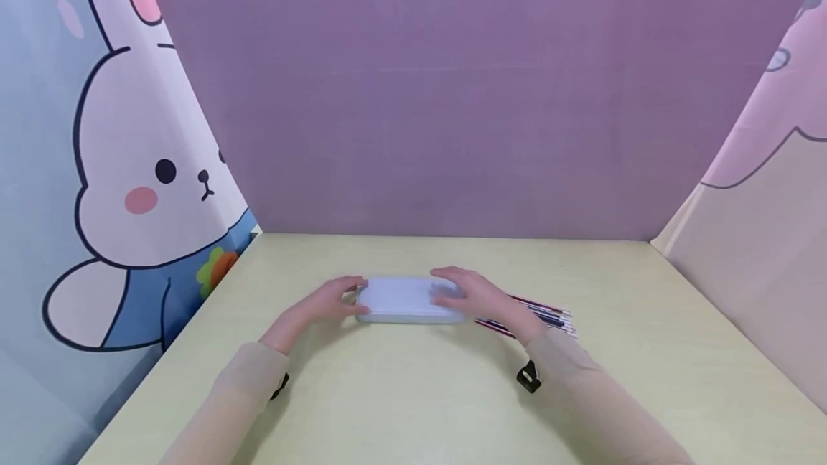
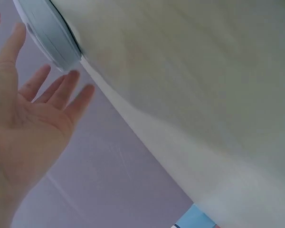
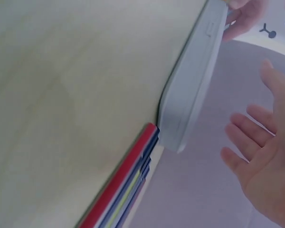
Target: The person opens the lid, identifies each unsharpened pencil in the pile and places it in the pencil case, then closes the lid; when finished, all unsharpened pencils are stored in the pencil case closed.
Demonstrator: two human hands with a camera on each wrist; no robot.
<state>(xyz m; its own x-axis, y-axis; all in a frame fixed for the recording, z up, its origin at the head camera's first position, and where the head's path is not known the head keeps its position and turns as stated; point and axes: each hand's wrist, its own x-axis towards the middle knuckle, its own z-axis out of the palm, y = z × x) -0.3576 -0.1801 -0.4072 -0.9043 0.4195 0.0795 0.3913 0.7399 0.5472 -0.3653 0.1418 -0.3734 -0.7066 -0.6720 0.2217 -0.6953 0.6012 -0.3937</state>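
A pale, flat rectangular case with rounded corners [image 1: 400, 298] lies closed on the table, its long side facing me. At its left end is my left hand [image 1: 332, 300], thumb and fingers spread about the corners; in the left wrist view the fingers [image 2: 69, 90] are apart and extended, and whether they touch the case is hard to tell. My right hand [image 1: 481, 296] hovers over the case's right end, and the right wrist view shows its fingers [image 3: 249, 137] relaxed, with nothing held. A bundle of pencils or pens [image 1: 549, 314] lies partly beneath my right forearm.
The pale wooden table [image 1: 400, 400] ends at a purple backdrop [image 1: 426, 92]. Cartoon-printed cloth [image 1: 142, 135] hangs at the left, and pink and cream cloth [image 1: 769, 235] at the right. In the right wrist view the red pencil [image 3: 118, 175] lies close to the case's end.
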